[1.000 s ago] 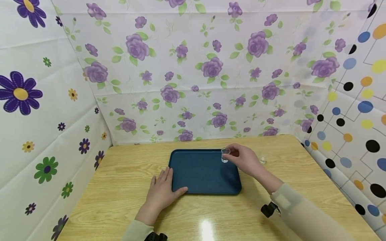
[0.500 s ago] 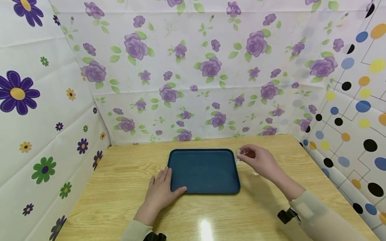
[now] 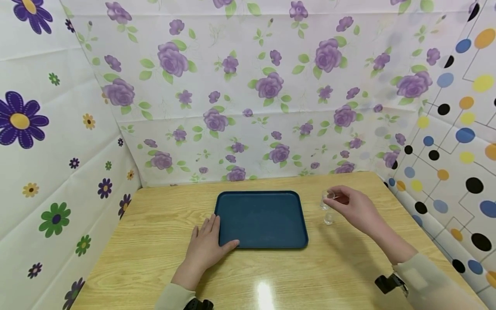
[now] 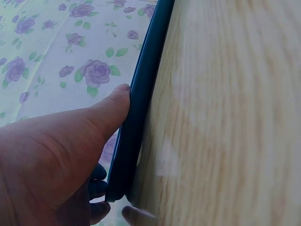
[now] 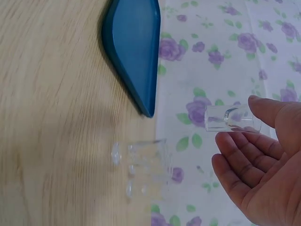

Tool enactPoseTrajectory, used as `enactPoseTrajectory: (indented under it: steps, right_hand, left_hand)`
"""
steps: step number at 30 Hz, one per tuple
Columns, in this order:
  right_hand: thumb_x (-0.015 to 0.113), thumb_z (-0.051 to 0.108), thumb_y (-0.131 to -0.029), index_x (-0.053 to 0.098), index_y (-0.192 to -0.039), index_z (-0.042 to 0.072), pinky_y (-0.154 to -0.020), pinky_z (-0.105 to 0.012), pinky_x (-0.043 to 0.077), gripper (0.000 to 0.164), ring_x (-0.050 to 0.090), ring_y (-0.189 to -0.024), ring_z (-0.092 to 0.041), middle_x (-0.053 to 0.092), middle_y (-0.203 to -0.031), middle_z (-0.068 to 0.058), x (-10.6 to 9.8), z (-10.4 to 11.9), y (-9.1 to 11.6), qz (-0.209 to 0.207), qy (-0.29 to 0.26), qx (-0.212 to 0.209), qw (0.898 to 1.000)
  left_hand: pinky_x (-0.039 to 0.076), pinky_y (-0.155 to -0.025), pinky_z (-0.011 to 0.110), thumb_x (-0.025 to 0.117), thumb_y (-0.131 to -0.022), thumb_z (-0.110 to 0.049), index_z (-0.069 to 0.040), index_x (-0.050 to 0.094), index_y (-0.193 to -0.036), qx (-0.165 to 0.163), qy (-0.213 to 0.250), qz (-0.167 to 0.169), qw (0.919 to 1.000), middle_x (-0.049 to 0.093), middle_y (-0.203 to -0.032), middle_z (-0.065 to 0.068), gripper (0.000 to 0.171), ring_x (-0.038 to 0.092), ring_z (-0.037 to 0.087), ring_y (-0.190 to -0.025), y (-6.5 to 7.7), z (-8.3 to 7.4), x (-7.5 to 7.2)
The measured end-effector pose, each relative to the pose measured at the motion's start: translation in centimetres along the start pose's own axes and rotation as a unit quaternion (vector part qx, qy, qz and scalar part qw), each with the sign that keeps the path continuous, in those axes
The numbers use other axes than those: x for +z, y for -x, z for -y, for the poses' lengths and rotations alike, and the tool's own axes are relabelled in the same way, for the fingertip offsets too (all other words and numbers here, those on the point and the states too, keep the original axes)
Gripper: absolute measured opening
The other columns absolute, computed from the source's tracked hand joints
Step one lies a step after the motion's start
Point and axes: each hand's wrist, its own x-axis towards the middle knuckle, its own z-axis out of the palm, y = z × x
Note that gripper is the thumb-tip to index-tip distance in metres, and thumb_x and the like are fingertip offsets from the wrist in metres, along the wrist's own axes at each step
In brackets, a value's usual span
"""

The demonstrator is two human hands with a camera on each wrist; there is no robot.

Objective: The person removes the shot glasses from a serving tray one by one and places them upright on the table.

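Observation:
A dark blue rectangular tray (image 3: 261,220) lies on the wooden table. My left hand (image 3: 207,246) rests at its near left corner, fingers straight along the left side and thumb on the front rim. To the right of the tray, my right hand (image 3: 356,211) pinches a small clear shot glass (image 5: 229,118) between thumb and fingers, held above the table. Below it on the tabletop stands more clear glassware (image 5: 148,155); in the head view a small glass base (image 3: 328,218) shows under the held one. Blur and overlap keep the number of standing glasses unclear.
Flowered cloth (image 3: 252,86) hangs behind the table's back edge. A daisy-print cloth (image 3: 58,172) borders the left and a dotted cloth (image 3: 461,163) the right. Light glares off the wooden tabletop (image 3: 294,280) near the front.
My right hand has moved right with the shot glass, from above the tray's right side to above the table beyond it. The left hand has stayed at the tray's corner.

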Motion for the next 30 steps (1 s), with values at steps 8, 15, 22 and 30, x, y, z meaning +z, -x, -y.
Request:
enactPoseTrajectory:
  steps: [8,15,22,30]
  right_hand:
    - [0.07,0.054,-0.108,0.067,-0.149,0.007,-0.092,-0.053,0.064,0.063,0.074,-0.116,-0.032,0.075,-0.132,-0.013,-1.1,-1.2,0.9,-0.011,0.006,0.01,1.0]
    - [0.068,0.053,-0.109,0.065,-0.15,0.004,-0.09,-0.051,0.064,0.064,0.073,-0.117,-0.033,0.074,-0.133,-0.015,-1.8,-2.6,1.6,-0.009,0.01,0.018,1.0]
    - [0.069,0.05,-0.11,0.065,-0.149,0.002,-0.089,-0.052,0.064,0.062,0.074,-0.115,-0.032,0.075,-0.131,-0.015,-2.1,-4.0,2.1,-0.006,0.021,0.023,0.999]
    - [0.07,0.053,-0.109,0.064,-0.15,0.0,-0.086,-0.05,0.064,0.068,0.073,-0.114,-0.034,0.074,-0.133,-0.017,-1.8,-5.5,2.2,0.004,0.019,0.047,0.999]
  left_hand:
    - [0.012,-0.131,0.072,0.072,-0.097,-0.073,-0.001,0.029,-0.174,-0.002,-0.002,0.002,1.0,0.025,-0.18,0.021,0.114,0.024,0.045,-0.165,0.1,-0.1,-0.1]
    - [0.012,-0.131,0.072,0.072,-0.098,-0.072,-0.001,0.029,-0.174,0.0,-0.001,0.001,1.0,0.025,-0.18,0.021,0.113,0.024,0.045,-0.165,0.1,-0.2,-0.2]
    - [0.011,-0.131,0.072,0.072,-0.098,-0.072,0.0,0.029,-0.174,0.0,0.0,0.002,1.0,0.025,-0.18,0.021,0.113,0.023,0.045,-0.166,0.1,-0.3,-0.3]
    - [0.011,-0.131,0.072,0.072,-0.098,-0.072,0.0,0.029,-0.174,-0.001,-0.002,0.002,1.0,0.025,-0.18,0.021,0.112,0.023,0.045,-0.166,0.2,-0.3,-0.3]
